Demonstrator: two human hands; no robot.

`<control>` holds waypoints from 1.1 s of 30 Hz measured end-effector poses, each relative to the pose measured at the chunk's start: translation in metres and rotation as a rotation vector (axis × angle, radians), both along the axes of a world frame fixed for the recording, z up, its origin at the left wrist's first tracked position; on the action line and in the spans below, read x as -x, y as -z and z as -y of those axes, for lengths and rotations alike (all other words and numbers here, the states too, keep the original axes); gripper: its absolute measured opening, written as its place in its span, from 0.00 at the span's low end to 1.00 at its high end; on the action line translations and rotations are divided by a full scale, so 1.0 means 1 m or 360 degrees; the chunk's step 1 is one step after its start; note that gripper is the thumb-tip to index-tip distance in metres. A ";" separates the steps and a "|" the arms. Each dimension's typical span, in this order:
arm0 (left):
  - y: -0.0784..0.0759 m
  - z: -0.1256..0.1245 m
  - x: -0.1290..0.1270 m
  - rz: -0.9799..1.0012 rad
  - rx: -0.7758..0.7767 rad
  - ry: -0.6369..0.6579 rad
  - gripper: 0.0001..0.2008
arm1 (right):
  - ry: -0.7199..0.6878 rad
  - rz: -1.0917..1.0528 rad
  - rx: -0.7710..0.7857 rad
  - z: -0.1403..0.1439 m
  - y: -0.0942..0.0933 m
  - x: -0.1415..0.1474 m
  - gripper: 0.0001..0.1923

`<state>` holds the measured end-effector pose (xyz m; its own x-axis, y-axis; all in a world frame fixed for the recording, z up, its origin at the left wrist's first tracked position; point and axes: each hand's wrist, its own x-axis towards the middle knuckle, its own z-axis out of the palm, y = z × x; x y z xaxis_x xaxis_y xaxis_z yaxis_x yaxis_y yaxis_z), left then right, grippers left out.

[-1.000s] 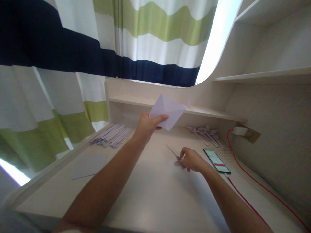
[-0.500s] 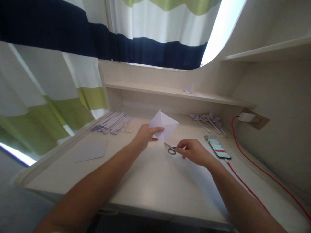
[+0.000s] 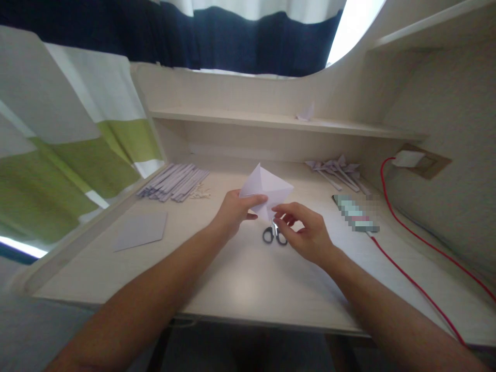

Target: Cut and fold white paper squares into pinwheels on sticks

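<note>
My left hand (image 3: 236, 209) is closed on a white, creased square of paper (image 3: 273, 187), thumb on top, holding it above the desk with one corner pointing up. My right hand (image 3: 304, 227) is at the paper's lower right edge. Its thumb and index finger are bent, with a small gap between their tips, and the index fingertip is at the paper's edge. Below the hands, a pair of scissors (image 3: 268, 235) with dark handles lies on the desk, its blades pointing away and partly hidden by the right fingers.
On the left are a bundle of paper sticks (image 3: 174, 182), small pale pieces (image 3: 200, 192) and a flat paper sheet (image 3: 141, 231). Paper pinwheels (image 3: 337, 168) lie at the back right, near a phone (image 3: 354, 213) with a red cable (image 3: 411, 279). A folded paper (image 3: 306, 113) sits on the shelf (image 3: 232, 118).
My right hand has let go of the scissors, which now lie on the desk, and has moved up to the paper. The view has tilted down. My left hand still holds the paper.
</note>
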<state>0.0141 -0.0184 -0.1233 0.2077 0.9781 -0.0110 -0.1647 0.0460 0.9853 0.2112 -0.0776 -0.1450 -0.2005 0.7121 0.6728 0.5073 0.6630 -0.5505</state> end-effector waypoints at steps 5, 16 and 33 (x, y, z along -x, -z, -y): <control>0.002 0.002 -0.001 0.0066 -0.0023 0.0074 0.20 | -0.0121 0.0113 -0.0269 -0.005 -0.002 -0.004 0.09; 0.002 0.005 0.000 0.0088 -0.0083 0.0090 0.22 | -0.0038 -0.0086 -0.0090 0.006 -0.010 -0.002 0.03; 0.004 0.005 -0.004 0.0111 -0.0072 0.0068 0.22 | -0.0122 -0.0020 -0.0098 0.002 -0.011 -0.005 0.03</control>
